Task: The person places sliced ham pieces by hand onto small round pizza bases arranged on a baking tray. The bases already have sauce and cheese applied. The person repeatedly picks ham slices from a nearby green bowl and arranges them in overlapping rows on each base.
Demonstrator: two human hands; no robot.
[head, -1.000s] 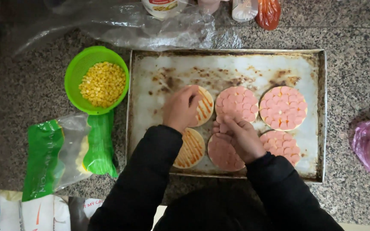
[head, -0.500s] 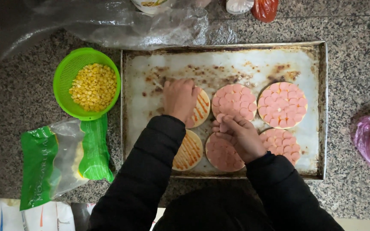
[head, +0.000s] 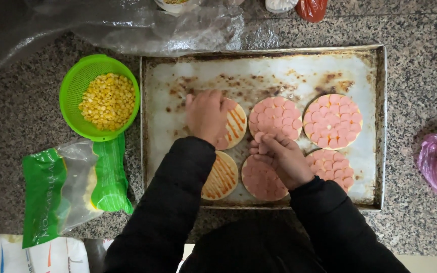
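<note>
We find the left hand shifted slightly toward the tray's centre, fingers now flat on the sauce-striped round, where a few sausage slices already lie. The right hand remains over the lower middle round, fingers bunched narrow; what they hold we cannot tell. Topping work continues round by round.

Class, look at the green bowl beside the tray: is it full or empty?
Partly full: the green bowl holds yellow corn kernels heaped over its bottom, with bare green wall above them.
</note>
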